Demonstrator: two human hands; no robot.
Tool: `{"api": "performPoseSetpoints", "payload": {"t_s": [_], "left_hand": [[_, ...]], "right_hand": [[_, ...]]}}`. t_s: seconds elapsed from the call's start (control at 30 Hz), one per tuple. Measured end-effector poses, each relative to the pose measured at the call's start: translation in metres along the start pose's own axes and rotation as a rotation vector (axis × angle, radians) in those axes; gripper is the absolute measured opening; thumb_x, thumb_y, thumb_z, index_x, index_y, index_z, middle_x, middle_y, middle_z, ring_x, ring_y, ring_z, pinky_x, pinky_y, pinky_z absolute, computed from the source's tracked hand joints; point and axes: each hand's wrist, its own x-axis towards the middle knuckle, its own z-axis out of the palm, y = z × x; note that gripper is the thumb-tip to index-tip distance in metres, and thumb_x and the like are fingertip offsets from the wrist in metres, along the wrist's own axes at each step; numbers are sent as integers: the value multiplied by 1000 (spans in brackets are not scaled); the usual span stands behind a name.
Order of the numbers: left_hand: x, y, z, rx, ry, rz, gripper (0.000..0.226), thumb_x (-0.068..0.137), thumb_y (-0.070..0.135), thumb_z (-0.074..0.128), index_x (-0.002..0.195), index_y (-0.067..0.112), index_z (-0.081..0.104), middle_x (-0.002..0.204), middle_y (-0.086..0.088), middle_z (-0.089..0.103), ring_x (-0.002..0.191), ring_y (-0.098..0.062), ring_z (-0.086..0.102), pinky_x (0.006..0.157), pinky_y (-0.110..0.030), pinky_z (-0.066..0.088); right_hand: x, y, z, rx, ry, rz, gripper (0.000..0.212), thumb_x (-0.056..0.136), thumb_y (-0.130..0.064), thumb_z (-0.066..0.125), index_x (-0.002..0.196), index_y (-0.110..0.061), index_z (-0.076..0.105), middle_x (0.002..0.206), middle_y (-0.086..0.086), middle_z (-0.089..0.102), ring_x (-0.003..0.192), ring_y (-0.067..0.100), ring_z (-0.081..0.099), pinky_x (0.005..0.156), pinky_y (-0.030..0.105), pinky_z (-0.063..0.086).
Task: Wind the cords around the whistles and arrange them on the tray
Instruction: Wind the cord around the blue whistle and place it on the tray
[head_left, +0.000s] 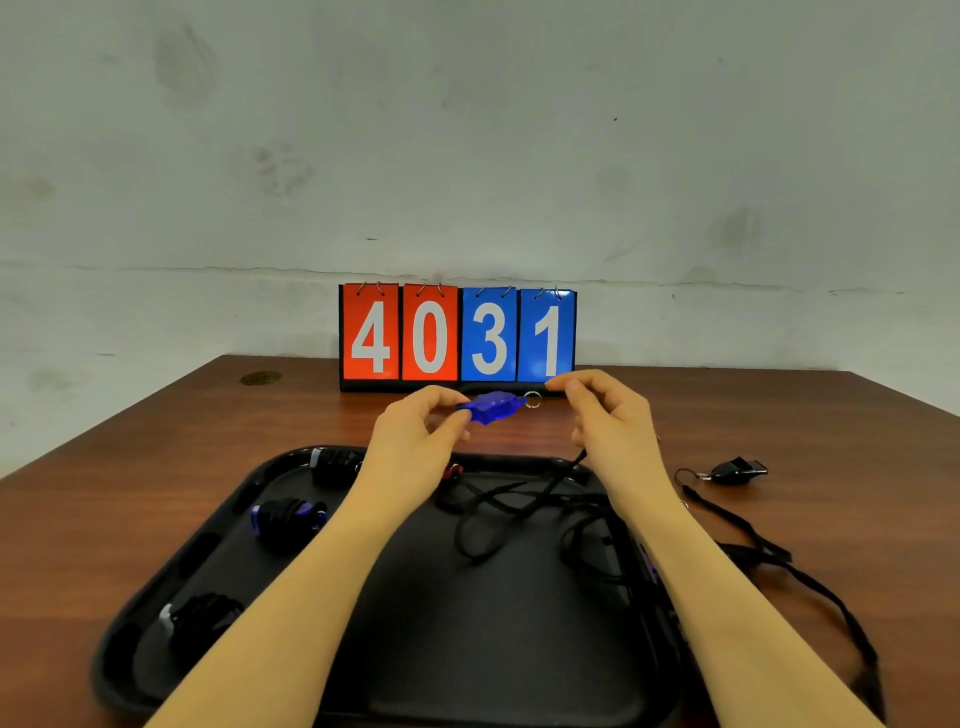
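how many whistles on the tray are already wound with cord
3, down the tray's left side: far whistle, middle whistle, near whistle. The arms and loose cords may hide more.

A flip scoreboard (458, 338) stands upright at the far edge of the brown wooden worktop (156, 467), close to a stained pale wall (467, 130). Its two red cards read 4 and 0, its two blue cards 3 and 1.
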Motion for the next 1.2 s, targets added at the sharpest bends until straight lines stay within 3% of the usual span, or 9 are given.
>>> {"api": "performPoseSetpoints", "payload": {"t_s": [0.13,0.27,0.4,0.57,0.73,0.83,1.0,1.13,1.2], "left_hand": [[0,4,-3,-68,-5,3,10,89,14,56,97,20,60,80,7,64,74,-3,59,60,-8,43],[-1,4,-5,-258,-21,-59,10,88,12,59,95,17,64,82,0,71,66,-6,61,58,-19,43],[-3,7,-7,-498,-84,-112,12,86,7,58,94,12,65,75,-1,72,57,-4,59,53,-19,43],[-6,10,-6,-661,-167,-146,14,83,8,60,96,8,66,82,-7,72,58,-8,60,55,-21,43],[-4,10,-9,-786,-75,-199,23,72,19,65,94,11,68,84,-5,73,59,-7,61,51,-18,44],[-2,9,-12,-842,-12,-228,16,75,17,64,90,13,68,81,-4,73,59,-6,62,49,-16,46],[-3,8,-10,-760,12,-197,12,79,15,64,91,12,68,83,-4,73,63,-6,62,57,-20,47],[-3,6,-5,-412,108,-94,9,83,13,65,91,16,65,80,0,71,63,-3,63,65,-20,48],[-3,4,-2,-185,111,5,9,84,14,63,90,21,63,82,6,67,73,-4,64,70,-17,49]], "right_hand": [[4,1,-3,132,36,34,33,90,2,38,91,-15,66,59,-8,44,48,5,33,50,21,31],[2,1,-3,-1,5,-30,24,91,-2,47,99,-18,63,75,-4,56,58,4,45,60,15,42],[2,2,-3,102,-37,51,15,91,-6,54,96,-13,66,73,4,61,52,8,46,52,20,44],[0,7,2,102,-123,90,19,90,-14,57,104,-15,70,63,-7,56,49,3,40,46,19,35],[-4,4,6,-120,-284,-5,33,96,-11,46,120,-30,57,77,-5,60,52,1,44,54,15,40],[-8,1,9,-115,-332,-14,27,93,-11,52,116,-25,56,75,-2,66,51,1,46,50,16,41],[-13,0,13,-320,-343,-157,4,86,-20,63,87,-16,63,73,-4,66,62,0,58,61,12,46],[-18,1,15,-503,-418,-382,8,88,-21,61,94,-21,65,87,-15,65,83,3,60,78,26,52],[-19,0,14,-524,-426,-473,16,89,-18,58,103,-21,64,97,-14,64,91,3,60,82,24,51]]}}
